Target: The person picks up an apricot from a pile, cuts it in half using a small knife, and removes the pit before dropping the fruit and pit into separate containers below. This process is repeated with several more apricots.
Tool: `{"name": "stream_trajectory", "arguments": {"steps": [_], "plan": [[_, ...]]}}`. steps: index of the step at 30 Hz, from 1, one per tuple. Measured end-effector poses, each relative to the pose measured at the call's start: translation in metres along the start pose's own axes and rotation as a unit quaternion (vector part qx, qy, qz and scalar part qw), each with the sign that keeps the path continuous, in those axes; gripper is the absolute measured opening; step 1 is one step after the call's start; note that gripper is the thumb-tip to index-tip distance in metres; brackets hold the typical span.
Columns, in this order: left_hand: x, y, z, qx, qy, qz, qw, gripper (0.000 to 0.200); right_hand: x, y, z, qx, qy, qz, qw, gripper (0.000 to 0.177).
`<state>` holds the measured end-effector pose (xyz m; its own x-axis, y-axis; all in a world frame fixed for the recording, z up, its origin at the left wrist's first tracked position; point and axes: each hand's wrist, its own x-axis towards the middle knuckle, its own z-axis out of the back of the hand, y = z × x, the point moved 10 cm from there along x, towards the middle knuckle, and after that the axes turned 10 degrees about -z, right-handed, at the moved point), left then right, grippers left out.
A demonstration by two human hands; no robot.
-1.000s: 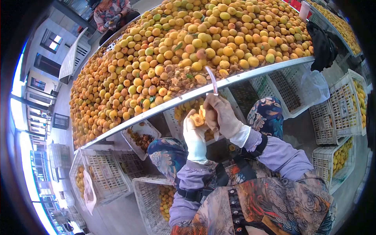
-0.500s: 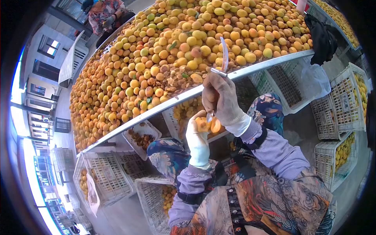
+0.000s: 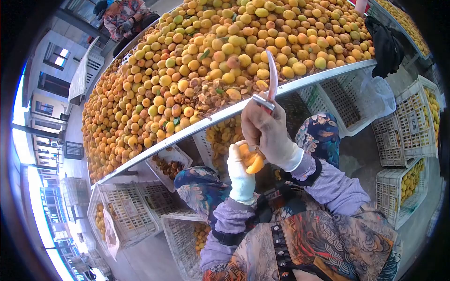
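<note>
Gloved in white, my left hand (image 3: 242, 174) is closed around an opened orange apricot (image 3: 251, 159), whose flesh shows between the fingers. My right hand (image 3: 268, 131), in a brownish stained glove, grips a curved knife (image 3: 272, 77) with its blade pointing up, past the table's rim. Its fingers are beside the apricot; whether they touch it I cannot tell. Beyond both hands, a large heap of yellow-orange apricots (image 3: 187, 70) lies on a table with a pale metal rim (image 3: 187, 135). Torn brown pieces (image 3: 206, 99) lie near that rim.
Crates of apricots stand at the right (image 3: 403, 126) and lower left (image 3: 133, 206). Under the table are a tray of dark scraps (image 3: 168, 164) and a crate with a plastic bag (image 3: 377, 96). Black cloth (image 3: 386, 47) hangs at the table corner. Another person (image 3: 124, 18) is at the upper left.
The apricot now looks more spread open in my left hand. The knife has tilted and dropped slightly, and my right hand has moved a little lower.
</note>
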<state>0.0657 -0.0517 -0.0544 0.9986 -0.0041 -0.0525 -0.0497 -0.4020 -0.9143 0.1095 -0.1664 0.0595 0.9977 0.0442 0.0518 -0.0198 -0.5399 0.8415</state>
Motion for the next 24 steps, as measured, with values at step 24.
{"name": "stream_trajectory", "arguments": {"steps": [24], "plan": [[0.006, 0.009, 0.003, 0.221, 0.010, -0.071, 0.973, 0.044, 0.016, -0.051, 0.030, 0.227, -0.055, -0.114, 0.966, 0.025]]}}
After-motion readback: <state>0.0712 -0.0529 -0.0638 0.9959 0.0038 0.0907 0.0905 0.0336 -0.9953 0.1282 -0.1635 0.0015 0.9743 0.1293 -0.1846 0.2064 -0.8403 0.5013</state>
